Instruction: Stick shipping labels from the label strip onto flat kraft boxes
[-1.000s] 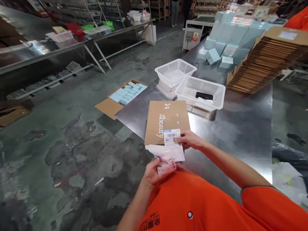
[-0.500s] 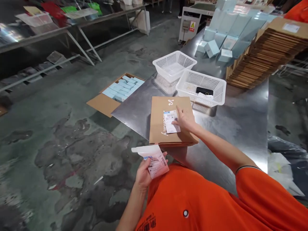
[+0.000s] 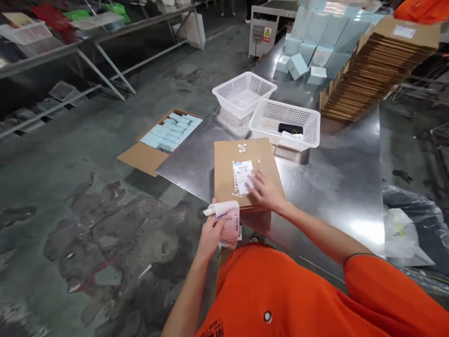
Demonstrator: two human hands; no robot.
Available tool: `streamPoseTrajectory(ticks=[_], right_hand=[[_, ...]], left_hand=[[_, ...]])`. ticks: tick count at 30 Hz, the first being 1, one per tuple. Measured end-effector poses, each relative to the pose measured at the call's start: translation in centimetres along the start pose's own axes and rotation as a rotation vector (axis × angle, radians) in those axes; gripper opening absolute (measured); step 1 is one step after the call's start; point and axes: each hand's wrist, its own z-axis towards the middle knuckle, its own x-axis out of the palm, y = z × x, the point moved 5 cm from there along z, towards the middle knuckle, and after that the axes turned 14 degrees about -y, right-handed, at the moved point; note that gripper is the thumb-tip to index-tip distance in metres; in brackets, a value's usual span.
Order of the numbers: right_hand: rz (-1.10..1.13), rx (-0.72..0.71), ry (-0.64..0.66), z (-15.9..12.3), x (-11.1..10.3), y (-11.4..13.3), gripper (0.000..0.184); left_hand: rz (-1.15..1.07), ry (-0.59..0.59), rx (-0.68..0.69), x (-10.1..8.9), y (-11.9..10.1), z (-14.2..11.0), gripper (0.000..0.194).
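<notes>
A flat brown cardboard mailer (image 3: 228, 182) printed with white lettering lies at the near edge of the steel table (image 3: 336, 164). A white barcode label (image 3: 242, 175) sits stuck on its middle. My right hand (image 3: 267, 189) lies flat and open on the mailer, fingers just right of the label. Below the mailer's near edge, my left hand (image 3: 212, 230) is closed on a sheet of labels (image 3: 228, 224) with its backing curling over.
Two white mesh baskets (image 3: 284, 122) stand behind the mailer, one holding a black item. A leaning stack of brown mailers (image 3: 375, 70) and pale blue boxes (image 3: 308, 47) fill the far table. An open carton of blue boxes (image 3: 164, 135) sits on the floor at left.
My right hand carried a label from the sheet onto the mailer, pressed it, and has slid toward me across it. My left hand has drawn the sheet in a little.
</notes>
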Motion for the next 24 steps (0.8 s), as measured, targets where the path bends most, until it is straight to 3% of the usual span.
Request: streamPoseTrajectory(ticks=[2, 4, 7, 11, 14, 16, 18, 20, 22, 24], right_hand=[[-0.035, 0.489, -0.104, -0.3, -2.1, -5.3, 0.048], [0.095, 0.785, -0.09, -1.5, -3.4, -9.1, 0.049], [0.353, 0.897, -0.194, -5.4, -6.7, -12.7, 0.05], [0.341, 1.026, -0.477, -15.8, -14.8, -18.3, 0.059], [0.085, 1.101, -0.392, -21.1, -18.7, -20.9, 0.052], [-0.119, 0.985, -0.307, -20.5, -19.0, -19.4, 0.05], [-0.128, 0.786, -0.283, -16.8, -17.3, -14.7, 0.053], [0.143, 0.413, -0.239, -11.4, -14.3, -7.4, 0.048], [0.418, 0.088, -0.077, -7.1, -11.1, -0.2, 0.04], [0.535, 0.006, 0.026, -4.9, -8.8, 3.9, 0.036]], left_hand=[[-0.042, 0.013, -0.035, 0.7, 0.0, -0.8, 0.043], [-0.118, 0.043, -0.092, 1.9, 0.0, -1.8, 0.043], [-0.251, 0.079, -0.241, 3.9, 0.1, -3.1, 0.048], [-0.3, -0.022, -0.301, 5.4, -0.2, -3.1, 0.053], [-0.303, -0.137, -0.226, 5.9, -1.0, -2.4, 0.048], [-0.24, -0.157, -0.161, 6.3, -1.7, -2.4, 0.043], [-0.155, -0.149, -0.093, 6.9, -2.5, -2.9, 0.037], [-0.102, -0.138, -0.028, 7.4, -3.3, -3.8, 0.033], [-0.065, -0.142, 0.034, 7.8, -4.2, -4.9, 0.029], [-0.05, -0.165, 0.075, 7.8, -5.0, -6.0, 0.025]])
